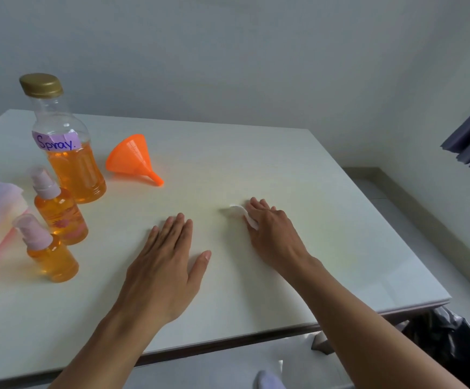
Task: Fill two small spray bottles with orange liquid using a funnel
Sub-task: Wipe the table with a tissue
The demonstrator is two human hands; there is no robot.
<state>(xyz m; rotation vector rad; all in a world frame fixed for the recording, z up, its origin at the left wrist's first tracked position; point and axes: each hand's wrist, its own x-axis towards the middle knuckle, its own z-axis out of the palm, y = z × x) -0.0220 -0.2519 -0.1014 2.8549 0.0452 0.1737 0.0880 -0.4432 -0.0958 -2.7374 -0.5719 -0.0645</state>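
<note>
Left hand [166,265] flat, fingers spread on table [284,169]; right hand [270,228] curled over perhaps white tissue [241,211].

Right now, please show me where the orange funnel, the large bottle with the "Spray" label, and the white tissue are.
orange funnel [131,156]: head view, on the cone wall.
large bottle [72,167]: head view, on the liquid-filled body.
white tissue [239,210]: head view, on the part beyond the right hand's fingers.
</note>
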